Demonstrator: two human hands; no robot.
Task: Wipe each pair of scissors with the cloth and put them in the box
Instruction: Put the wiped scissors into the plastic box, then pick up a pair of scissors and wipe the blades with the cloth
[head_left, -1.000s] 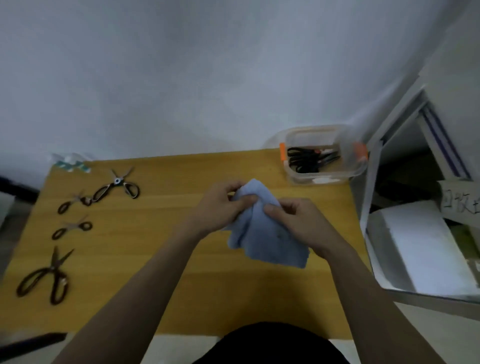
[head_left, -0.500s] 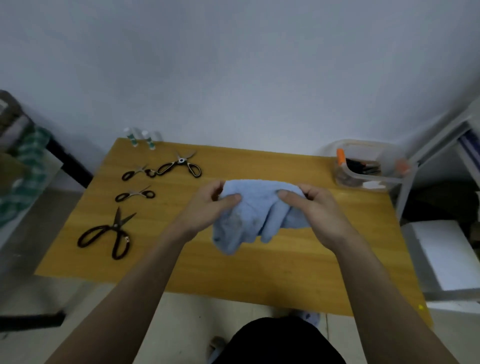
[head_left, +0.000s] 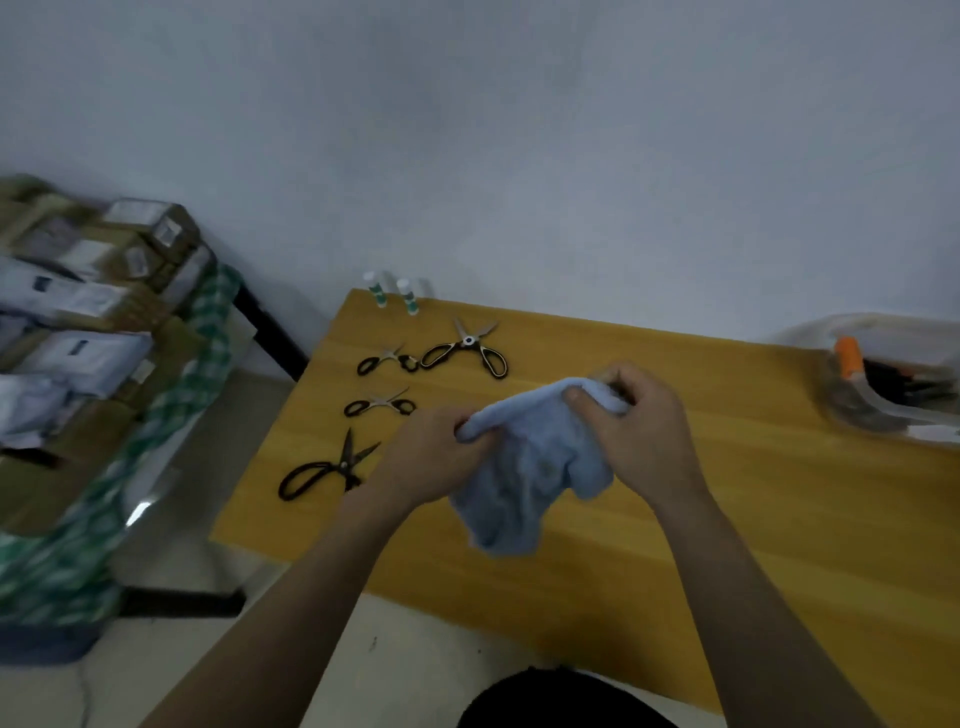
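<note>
Four pairs of scissors lie on the wooden table (head_left: 727, 509), all left of the one blue cloth (head_left: 530, 467): one large black-handled pair (head_left: 324, 467), two small pairs (head_left: 382, 404) (head_left: 387, 359), and one kitchen pair (head_left: 467, 349). Two small bottles (head_left: 376, 291) (head_left: 408, 296) stand at the table's far left corner. One clear plastic box (head_left: 883, 384) sits far right of the cloth; the scissors inside it are too blurred to count.

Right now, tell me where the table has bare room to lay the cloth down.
Bare wood lies between the right hand and the box, and along the table's near edge under the cloth. The left side is crowded with four scissors.
</note>
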